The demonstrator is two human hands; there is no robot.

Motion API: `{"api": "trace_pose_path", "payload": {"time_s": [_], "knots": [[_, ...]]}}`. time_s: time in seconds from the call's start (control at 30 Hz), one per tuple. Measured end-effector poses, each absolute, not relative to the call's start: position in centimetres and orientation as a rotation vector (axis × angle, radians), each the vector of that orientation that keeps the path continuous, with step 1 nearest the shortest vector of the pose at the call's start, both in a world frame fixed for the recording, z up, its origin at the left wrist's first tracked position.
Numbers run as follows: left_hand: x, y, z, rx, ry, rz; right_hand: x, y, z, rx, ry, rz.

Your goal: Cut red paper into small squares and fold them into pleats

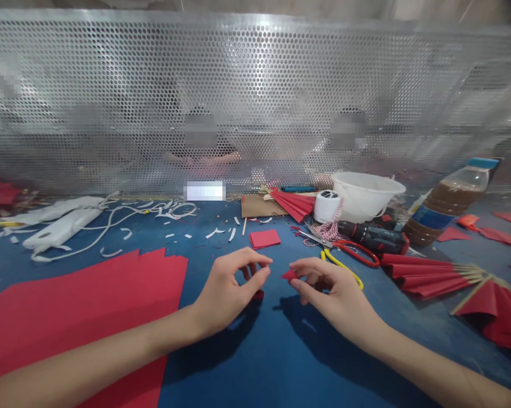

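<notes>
My right hand (pixel 332 294) pinches a small pointed piece of red paper (pixel 290 275) between thumb and fingertips. Facing it across a narrow gap, my left hand (pixel 229 289) is curled, its thumb and forefinger close together. A bit of red paper (pixel 258 295) shows below the left fingers; whether they grip it or it lies on the table, I cannot tell. Just beyond both hands is a small stack of red paper rectangles (pixel 264 238). Large red paper sheets (pixel 89 300) lie under and beside my left forearm.
Near my right hand lie yellow-handled scissors (pixel 342 266), red-handled scissors (pixel 357 252) and a power drill (pixel 374 237). Behind are a white bowl (pixel 366 195), string spool (pixel 326 207) and brown-filled bottle (pixel 446 204). Pleated red fans (pixel 434 275) lie right; a power strip (pixel 63 226) left. Perforated metal (pixel 255 85) stands behind.
</notes>
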State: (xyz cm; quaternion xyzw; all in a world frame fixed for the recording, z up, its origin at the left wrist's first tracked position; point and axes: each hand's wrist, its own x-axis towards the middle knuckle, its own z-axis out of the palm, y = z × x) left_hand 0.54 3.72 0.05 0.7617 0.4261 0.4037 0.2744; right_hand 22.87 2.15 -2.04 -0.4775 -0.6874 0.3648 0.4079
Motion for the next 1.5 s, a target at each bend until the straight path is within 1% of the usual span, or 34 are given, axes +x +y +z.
{"api": "trace_pose_path", "payload": {"time_s": [0.1,0.2,0.3,0.43,0.53,0.63,0.77,0.93,1.13,1.33,1.5], "knots": [[-0.5,4.7,1.5,2.16,1.17,0.812,23.0,2.6,-2.0,-1.192,-1.674,1.032],[-1.5,5.5,2.5,2.27,1.012,0.536,23.1,2.9,-2.4,-1.198,-1.683,1.073],[-2.0,5.8,2.6,2.313,0.9,0.41,23.1,3.1,-2.6,-1.187,-1.688,1.091],[-1.5,5.7,1.6,2.238,0.855,0.472,22.9,2.8,-2.1,-1.184,-1.708,1.136],[-0.7,5.2,0.6,1.98,0.873,0.587,22.8,2.5,-1.6,-1.203,-1.694,1.125],[-0.1,4.7,-0.4,1.745,0.876,0.656,22.9,2.1,-1.6,-1.216,-1.699,1.046],[0.2,4.6,-1.1,1.603,0.855,0.667,22.9,1.5,-1.8,-1.226,-1.813,0.903],[-0.1,4.5,-1.4,1.663,0.868,0.673,22.8,1.0,-1.5,-1.159,-1.966,0.742],[-0.1,4.2,-1.3,1.84,0.885,0.622,22.8,0.8,-1.5,-0.994,-2.015,0.537],[-0.1,4.3,-1.3,1.887,0.896,0.628,22.6,0.8,-1.8,-0.898,-2.059,0.497],[-0.1,4.3,-1.4,1.908,0.906,0.634,22.6,0.8,-2.0,-0.906,-2.05,0.49]]}}
